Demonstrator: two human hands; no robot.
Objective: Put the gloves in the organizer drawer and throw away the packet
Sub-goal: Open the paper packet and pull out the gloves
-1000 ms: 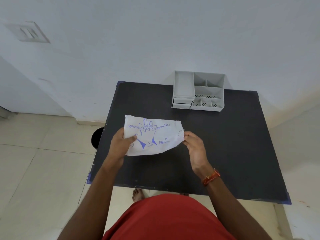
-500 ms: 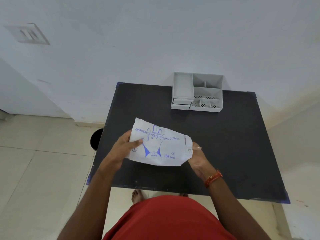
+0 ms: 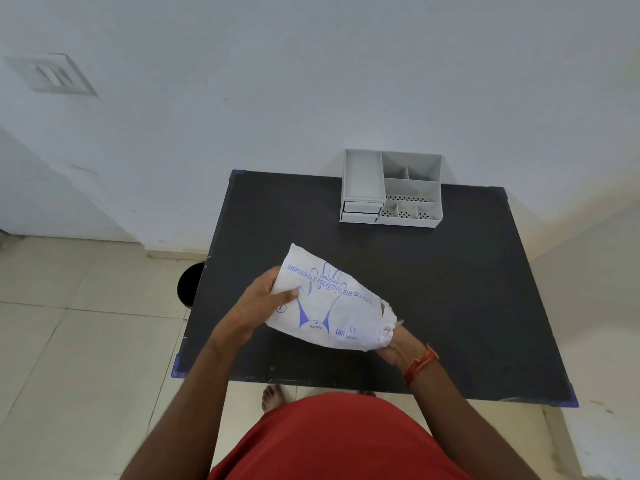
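Left hand [image 3: 258,308] pinches the packet [image 3: 329,303] at its ten-o'clock end; its torn four-o'clock mouth meets the right hand [image 3: 393,348] (fingers hidden, grip unclear).

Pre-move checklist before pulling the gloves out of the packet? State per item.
1. Packet held off the table by the left hand at its closed end: ok.
2. Right hand at the torn, crumpled end: ok; its grip is hidden behind the packet.
3. Packet open enough to draw gloves: cannot tell; a tear shows, but no gloves are visible.
4. Organizer upright at the table's far edge, path to it free: ok.
5. Organizer drawers open to receive gloves: not ok, both look shut.
6. Dark bin on the floor left of the table, for the packet: ok.
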